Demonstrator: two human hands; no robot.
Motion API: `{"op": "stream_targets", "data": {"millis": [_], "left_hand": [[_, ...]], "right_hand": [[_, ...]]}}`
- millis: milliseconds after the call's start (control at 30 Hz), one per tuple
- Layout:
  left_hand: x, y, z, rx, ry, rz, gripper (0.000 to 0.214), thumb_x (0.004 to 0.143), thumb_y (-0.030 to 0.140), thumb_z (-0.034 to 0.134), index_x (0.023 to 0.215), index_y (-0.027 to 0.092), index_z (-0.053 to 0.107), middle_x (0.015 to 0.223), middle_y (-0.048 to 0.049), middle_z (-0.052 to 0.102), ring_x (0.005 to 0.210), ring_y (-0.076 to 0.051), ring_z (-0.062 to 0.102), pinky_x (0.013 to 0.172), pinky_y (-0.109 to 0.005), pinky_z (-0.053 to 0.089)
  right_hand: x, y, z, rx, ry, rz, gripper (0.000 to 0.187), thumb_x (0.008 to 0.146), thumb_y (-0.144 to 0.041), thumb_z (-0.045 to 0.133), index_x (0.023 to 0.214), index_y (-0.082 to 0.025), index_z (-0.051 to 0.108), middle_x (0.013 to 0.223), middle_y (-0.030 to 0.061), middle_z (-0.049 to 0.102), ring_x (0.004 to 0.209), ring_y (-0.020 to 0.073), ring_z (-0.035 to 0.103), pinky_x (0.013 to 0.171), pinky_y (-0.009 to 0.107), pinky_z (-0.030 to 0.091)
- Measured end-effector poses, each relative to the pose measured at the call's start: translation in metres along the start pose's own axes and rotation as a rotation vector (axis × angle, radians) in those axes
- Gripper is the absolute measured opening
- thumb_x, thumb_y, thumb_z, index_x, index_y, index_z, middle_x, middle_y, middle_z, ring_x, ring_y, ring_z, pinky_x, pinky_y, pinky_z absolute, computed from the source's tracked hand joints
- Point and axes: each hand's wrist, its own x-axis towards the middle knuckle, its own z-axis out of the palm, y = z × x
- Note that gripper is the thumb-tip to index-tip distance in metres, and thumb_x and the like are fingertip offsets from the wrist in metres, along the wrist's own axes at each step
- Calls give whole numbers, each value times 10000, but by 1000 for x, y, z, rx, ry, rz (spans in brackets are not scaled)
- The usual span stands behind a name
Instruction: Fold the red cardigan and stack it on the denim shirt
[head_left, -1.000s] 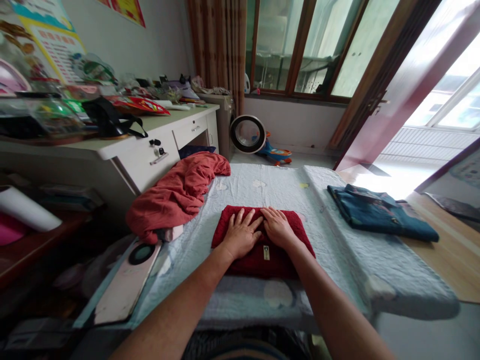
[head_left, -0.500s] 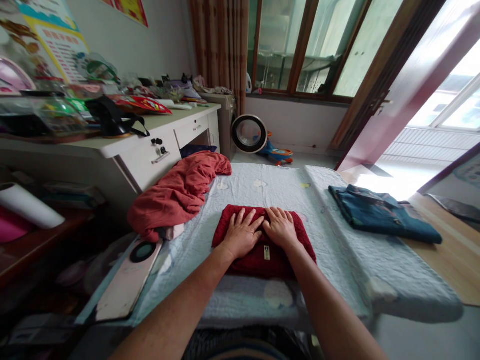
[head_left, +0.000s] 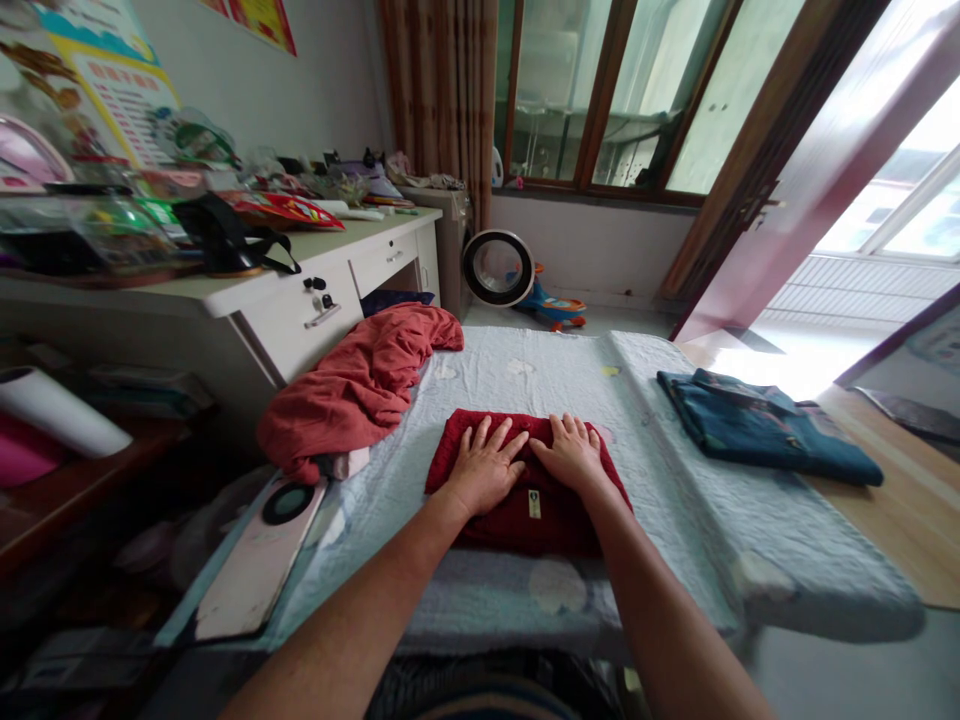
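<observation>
A dark red garment [head_left: 555,525], folded into a flat bundle with a small pale label on its near side, lies on the light blue cloth [head_left: 517,365] in front of me. My left hand [head_left: 484,468] rests flat on its left half, fingers spread. On the right half lies my right hand [head_left: 571,455], also flat with the fingers apart and the thumb toward the middle. Parts of the garment are hidden beneath both hands.
To the left sits a crumpled coral-red cloth [head_left: 360,385], with a long pale board [head_left: 251,570] nearer me. Folded blue jeans [head_left: 765,430] lie at the right edge. A cluttered desk [head_left: 300,300] stands at the left, and a washing machine's round door [head_left: 498,268] hangs open beyond.
My right hand has slid a little to the right across the dark red garment, away from my left hand. The left hand stays in place.
</observation>
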Motion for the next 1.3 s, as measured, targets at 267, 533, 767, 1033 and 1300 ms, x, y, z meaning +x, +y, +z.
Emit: {"op": "stream_targets", "data": {"millis": [267,533,767,1033,1300], "left_hand": [[0,0,0,-14,-12,-4,550,966,540,321,1492,382,296,1605,-21,219,1464,-367,128,1145,-611,137],[0,1,1,22,-3,1,560,954,510,383,1491,367,307,1604,-22,223,1462,-358,137,1146,-602,147],[-1,2,1,43,3,-4,556,962,520,360,1494,373,294,1605,-15,220,1463,-357,136,1145,-596,154],[-1,1,-1,31,-19,-10,556,962,535,342,1493,379,291,1607,-15,212,1466,-357,127,1145,-603,152],[-2,3,-2,36,-16,-8,562,965,528,329,1499,359,290,1606,-18,215,1466,-350,131,1149,-595,156]], "right_hand": [[-24,-4,-1,114,-7,-232,519,983,-407,307,1455,-204,376,1536,80,363,1435,220,261,1165,507,113],[-3,14,5,20,-33,-161,555,987,-479,321,1469,-206,356,1550,80,338,1439,256,237,1153,531,120],[0,24,-11,-57,35,-56,540,971,-481,374,1392,-151,453,1476,143,437,1386,314,327,1112,554,202],[-42,-3,-13,77,69,-314,469,970,-272,327,1417,-174,431,1520,81,393,1417,207,302,1163,426,192],[-46,2,1,56,2,-250,516,966,-320,349,1462,-181,387,1565,51,307,1448,218,238,1175,447,174]]}}
